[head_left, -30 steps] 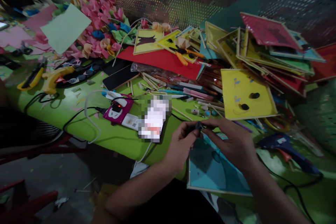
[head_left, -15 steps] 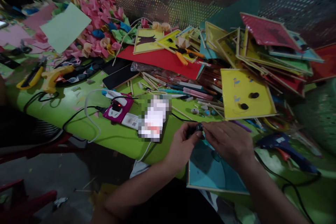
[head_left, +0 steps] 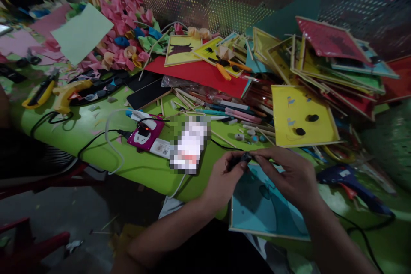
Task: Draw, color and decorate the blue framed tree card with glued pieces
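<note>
small black piece (head_left: 246, 157) first: it is in the left hand's fingers, above the far edge of a blue framed panel. from the biggest things down, a perforated wall (head_left: 180, 0) shimmers behind a long green table (head_left: 141, 171). on the table's far left lies a heap of folded pink paper (head_left: 123, 13), with a pale green sheet (head_left: 81, 34) on its near side. far right, framed panels (head_left: 340, 58) in yellow, red, blue and green pile up askew, and a red sheet (head_left: 192, 75) spreads between heap and pile. nearer, a yellow panel (head_left: 300, 107) lies tilted just beyond the hands, and the blue panel (head_left: 257, 205) sits right below them, partly covered by the right arm. a blue glue gun (head_left: 340, 175) rests to the right, its cable trailing. the left hand (head_left: 223, 177) is curled narrow, thumb pressed on the piece; the right hand (head_left: 290, 171) is bent, fingertips close against it (whether they pinch or merely touch, i cannot tell). left of the hands are a phone (head_left: 189, 145), its lit screen blurred out, and a purple power strip (head_left: 159, 126). smallest, two black ovals (head_left: 313, 117) dot the yellow panel.
</note>
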Action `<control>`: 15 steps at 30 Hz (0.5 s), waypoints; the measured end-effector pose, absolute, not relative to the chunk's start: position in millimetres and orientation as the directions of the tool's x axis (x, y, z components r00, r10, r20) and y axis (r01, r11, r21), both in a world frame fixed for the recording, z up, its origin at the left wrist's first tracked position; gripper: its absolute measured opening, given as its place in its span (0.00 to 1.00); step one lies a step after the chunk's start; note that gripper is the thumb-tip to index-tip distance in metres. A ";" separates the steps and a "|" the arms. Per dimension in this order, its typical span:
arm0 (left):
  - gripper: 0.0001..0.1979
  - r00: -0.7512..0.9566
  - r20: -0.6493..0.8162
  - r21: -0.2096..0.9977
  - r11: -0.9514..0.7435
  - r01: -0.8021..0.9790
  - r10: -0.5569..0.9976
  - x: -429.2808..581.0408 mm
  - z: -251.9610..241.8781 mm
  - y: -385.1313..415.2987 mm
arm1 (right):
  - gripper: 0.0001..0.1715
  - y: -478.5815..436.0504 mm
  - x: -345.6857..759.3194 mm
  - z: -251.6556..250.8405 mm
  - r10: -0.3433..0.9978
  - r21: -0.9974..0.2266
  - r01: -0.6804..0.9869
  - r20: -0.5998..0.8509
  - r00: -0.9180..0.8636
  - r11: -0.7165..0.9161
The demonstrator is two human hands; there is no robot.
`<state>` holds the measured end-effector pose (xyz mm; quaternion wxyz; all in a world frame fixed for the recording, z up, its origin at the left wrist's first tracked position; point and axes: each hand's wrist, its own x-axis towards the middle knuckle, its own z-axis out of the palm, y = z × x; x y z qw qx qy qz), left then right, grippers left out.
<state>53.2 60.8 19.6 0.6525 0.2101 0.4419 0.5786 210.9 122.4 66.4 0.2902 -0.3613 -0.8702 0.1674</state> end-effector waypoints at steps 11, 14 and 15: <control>0.11 -0.064 -0.308 0.806 0.224 -0.548 0.949 53.0 21.2 60.8 | 0.05 122.5 209.1 58.3 0.589 -0.213 0.570 0.505 -0.631 0.793; 0.12 -0.056 -0.318 0.806 0.239 -0.542 0.946 53.6 19.5 59.9 | 0.05 122.0 208.0 58.2 0.680 -0.323 0.606 0.462 -0.569 0.727; 0.12 -0.052 -0.322 0.806 0.245 -0.539 0.945 53.7 19.3 59.5 | 0.05 122.2 208.2 58.3 0.715 -0.377 0.612 0.446 -0.538 0.695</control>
